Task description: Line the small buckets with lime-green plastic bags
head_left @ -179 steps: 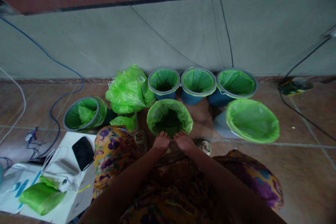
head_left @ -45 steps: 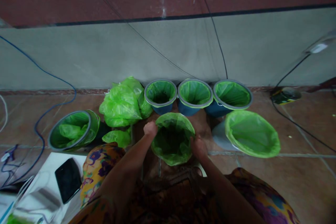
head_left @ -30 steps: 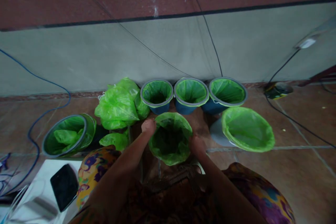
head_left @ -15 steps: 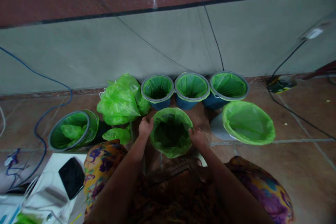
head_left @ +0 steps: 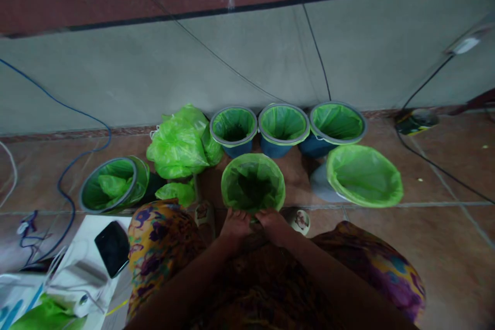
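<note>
A bucket lined with a green bin liner [head_left: 253, 162] stands between my feet, its mouth facing up and its inside dark. My left hand [head_left: 236, 226] and my right hand [head_left: 274, 224] are close together at its near rim. The fingers of both are curled over the liner's edge there. My thumbs are hidden. The liner is folded outward over the rim and covers the bucket's upper part.
Three lined blue buckets [head_left: 284, 153] stand along the wall. A grey lined bucket [head_left: 323, 185] leans at right. Another lined bucket [head_left: 133, 185] is tipped at left, beside filled green bags [head_left: 178, 147]. A phone [head_left: 112, 248] rests on a white surface [head_left: 83, 232]. A blue cable [head_left: 64, 185] crosses the floor.
Both hands have moved from the left and right sides of the bucket's rim round to its near edge, coming close together. The bucket has stayed in about the same place.
</note>
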Demonstrator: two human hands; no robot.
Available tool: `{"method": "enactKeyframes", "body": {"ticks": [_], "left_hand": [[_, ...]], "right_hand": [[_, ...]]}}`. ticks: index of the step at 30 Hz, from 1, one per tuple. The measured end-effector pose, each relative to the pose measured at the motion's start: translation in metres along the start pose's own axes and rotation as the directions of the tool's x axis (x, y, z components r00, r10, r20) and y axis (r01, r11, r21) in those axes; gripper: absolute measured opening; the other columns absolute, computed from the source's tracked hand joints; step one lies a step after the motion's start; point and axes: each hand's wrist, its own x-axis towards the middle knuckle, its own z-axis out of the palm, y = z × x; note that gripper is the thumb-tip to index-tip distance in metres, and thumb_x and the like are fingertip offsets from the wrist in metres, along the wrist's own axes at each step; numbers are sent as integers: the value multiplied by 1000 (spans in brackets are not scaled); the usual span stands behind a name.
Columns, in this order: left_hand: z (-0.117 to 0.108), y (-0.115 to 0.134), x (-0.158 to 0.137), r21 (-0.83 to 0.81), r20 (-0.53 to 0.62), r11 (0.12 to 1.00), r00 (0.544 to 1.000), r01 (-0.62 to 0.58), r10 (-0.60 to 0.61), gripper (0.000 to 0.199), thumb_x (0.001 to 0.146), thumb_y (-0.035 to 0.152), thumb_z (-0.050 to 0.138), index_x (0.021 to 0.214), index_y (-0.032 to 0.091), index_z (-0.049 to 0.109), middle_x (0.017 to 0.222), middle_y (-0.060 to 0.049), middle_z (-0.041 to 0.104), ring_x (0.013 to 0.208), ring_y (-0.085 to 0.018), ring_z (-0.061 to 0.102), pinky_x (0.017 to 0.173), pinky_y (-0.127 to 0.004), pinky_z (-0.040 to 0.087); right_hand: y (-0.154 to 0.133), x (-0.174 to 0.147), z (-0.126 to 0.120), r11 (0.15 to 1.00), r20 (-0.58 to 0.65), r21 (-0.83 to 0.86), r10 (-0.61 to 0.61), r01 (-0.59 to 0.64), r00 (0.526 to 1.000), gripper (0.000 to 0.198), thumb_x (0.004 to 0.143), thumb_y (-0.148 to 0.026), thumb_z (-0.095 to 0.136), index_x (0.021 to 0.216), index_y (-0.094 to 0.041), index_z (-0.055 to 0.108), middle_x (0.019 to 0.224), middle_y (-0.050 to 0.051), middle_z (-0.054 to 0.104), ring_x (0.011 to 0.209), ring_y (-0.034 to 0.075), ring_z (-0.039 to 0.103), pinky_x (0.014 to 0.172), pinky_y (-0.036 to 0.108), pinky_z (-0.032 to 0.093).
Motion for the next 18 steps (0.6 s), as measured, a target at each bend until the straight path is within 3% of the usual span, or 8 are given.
{"method": "enactKeyframes", "body": {"ticks": [6,12,14,18], "left_hand": [[-6,-1,3,42,83,999,996,14,-17,32,83,23,53,112,12,60,113,-16,62,110,-30,53,106,-56,25],[-14,-8,-5,-32,-81,983,979,183,-185,48,85,18,44,133,20,48,139,-14,50,127,-28,42,110,-55,22],[-15,-11,-3,9,-73,980,978,198,-197,45,85,14,44,129,19,53,135,-14,53,128,-29,42,111,-59,17],[-18,-15,6,121,34,983,989,138,-143,32,86,10,39,102,15,66,108,-15,65,114,-30,51,111,-66,9]], "right_hand": [[4,9,5,996,54,-86,21,-16,998,29,85,-10,43,106,-11,63,104,15,65,101,27,58,95,40,37],[-6,10,-3,999,-101,-32,-6,3,995,45,83,-13,48,127,-10,53,120,15,60,110,27,54,100,38,34],[-9,12,0,999,-54,-44,-15,13,998,49,80,-12,51,129,-9,52,121,16,60,111,27,55,100,38,35],[-12,15,5,998,71,-56,-29,33,997,39,78,-12,53,116,-12,60,111,15,65,105,28,59,98,41,37]]}}
